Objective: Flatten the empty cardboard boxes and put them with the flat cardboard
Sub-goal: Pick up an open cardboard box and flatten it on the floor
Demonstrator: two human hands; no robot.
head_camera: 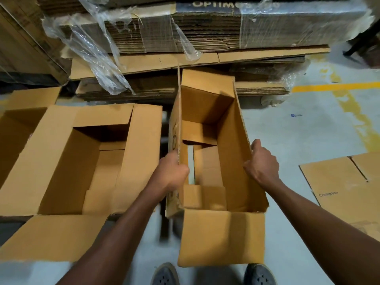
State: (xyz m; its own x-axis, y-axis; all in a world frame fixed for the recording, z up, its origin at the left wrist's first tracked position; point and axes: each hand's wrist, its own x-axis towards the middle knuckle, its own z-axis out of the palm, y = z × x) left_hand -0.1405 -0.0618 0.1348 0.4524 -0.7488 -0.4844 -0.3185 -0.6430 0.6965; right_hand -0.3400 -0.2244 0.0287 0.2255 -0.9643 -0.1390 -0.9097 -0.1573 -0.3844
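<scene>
An open, empty cardboard box [230, 145] stands in front of me, its top flaps up and its bottom flaps partly loose inside. My left hand [172, 173] grips the box's left wall at its top edge. My right hand [262, 161] holds the right wall, thumb inside and fingers outside. A second open box [115, 153] sits to the left with its flaps spread out. A flat cardboard sheet [345, 186] printed "Crompton" lies on the floor at the right.
Tall stacks of flat cardboard [185, 38] wrapped in torn plastic film stand behind the boxes. Part of a third open box [22, 120] shows at the far left. Yellow floor markings [337, 87] run at the right. My shoes [164, 274] are at the bottom edge.
</scene>
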